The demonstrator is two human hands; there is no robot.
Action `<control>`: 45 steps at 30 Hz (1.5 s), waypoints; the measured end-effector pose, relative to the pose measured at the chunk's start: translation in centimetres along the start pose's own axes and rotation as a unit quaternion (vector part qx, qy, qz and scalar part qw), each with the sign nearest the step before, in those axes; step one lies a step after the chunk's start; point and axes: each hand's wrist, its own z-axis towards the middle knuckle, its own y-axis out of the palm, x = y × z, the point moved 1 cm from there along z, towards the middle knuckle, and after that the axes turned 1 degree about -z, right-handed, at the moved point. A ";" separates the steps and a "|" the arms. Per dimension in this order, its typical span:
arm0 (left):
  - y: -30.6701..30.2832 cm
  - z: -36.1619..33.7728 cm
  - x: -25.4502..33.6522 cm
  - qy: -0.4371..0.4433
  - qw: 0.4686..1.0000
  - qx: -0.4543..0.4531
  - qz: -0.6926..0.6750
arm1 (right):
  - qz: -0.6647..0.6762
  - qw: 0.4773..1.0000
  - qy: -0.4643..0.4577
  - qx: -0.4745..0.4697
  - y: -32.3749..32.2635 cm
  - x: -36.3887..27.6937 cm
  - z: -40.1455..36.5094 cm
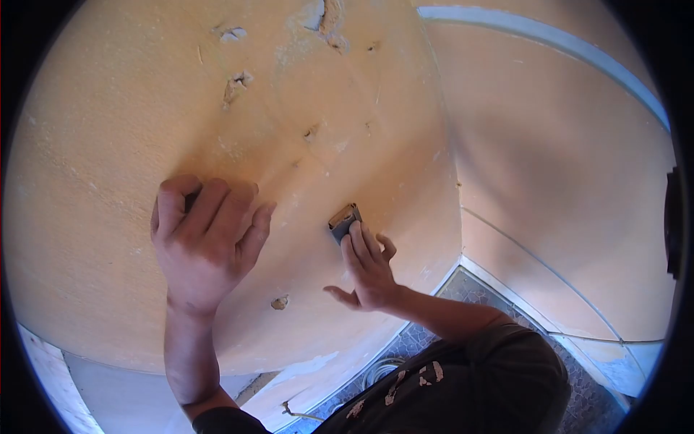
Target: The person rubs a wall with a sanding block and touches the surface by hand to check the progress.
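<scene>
My right hand (370,271) presses a sanding block (343,220), dark sheet wrapped round a lighter core, against the orange-tan wall (108,239). Its fingers lie over the near end of the block, with the thumb held out to the side. Further left, my left hand (206,239) is raised at the wall with bent fingers, its back toward me. Something dark shows between those fingers, too hidden to name. Below and between the hands is a hole (280,301) in the wall.
Chipped spots (236,87) and a larger gouge (330,22) mark the upper wall. A second wall (549,145) with a pale strip (564,43) meets it at the right corner. Below lie patterned floor (473,293), a coiled hose (381,370) and a small tap-like fitting (289,409).
</scene>
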 end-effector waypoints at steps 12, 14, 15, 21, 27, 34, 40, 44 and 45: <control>0.2 0.0 -0.1 -0.087 0.988 0.127 -0.020 | 0.057 0.993 -0.052 0.087 -1.0 2.3 1.2; 0.3 -0.1 0.0 -0.097 0.986 0.137 0.005 | 0.129 0.990 -0.034 0.049 -2.3 2.3 -0.4; 0.4 0.1 0.1 -0.100 0.983 0.149 0.026 | 0.134 0.989 -0.033 0.045 -3.3 1.9 -0.9; 1.5 0.4 2.2 -0.109 0.993 0.040 0.018 | 0.236 0.962 0.138 -0.022 -10.3 1.4 -6.1; 0.5 -1.0 7.4 -0.149 0.987 -0.067 -0.002 | 0.206 0.895 0.393 -0.045 -14.6 3.9 -13.4; -0.3 -4.0 11.1 -0.249 0.953 -0.123 -0.119 | 0.199 0.832 0.517 0.043 -17.1 7.1 -14.4; 1.1 -5.3 13.5 -0.363 0.921 0.021 -0.138 | 0.203 0.811 0.547 0.040 -17.8 10.0 -14.8; 2.5 -2.9 14.9 -0.360 0.925 -0.024 -0.117 | 0.240 0.764 0.597 -0.038 -17.1 11.9 -13.9; 3.0 -2.2 14.8 -0.354 0.929 -0.032 -0.104 | 0.238 0.796 0.554 -0.047 -16.8 12.2 -13.8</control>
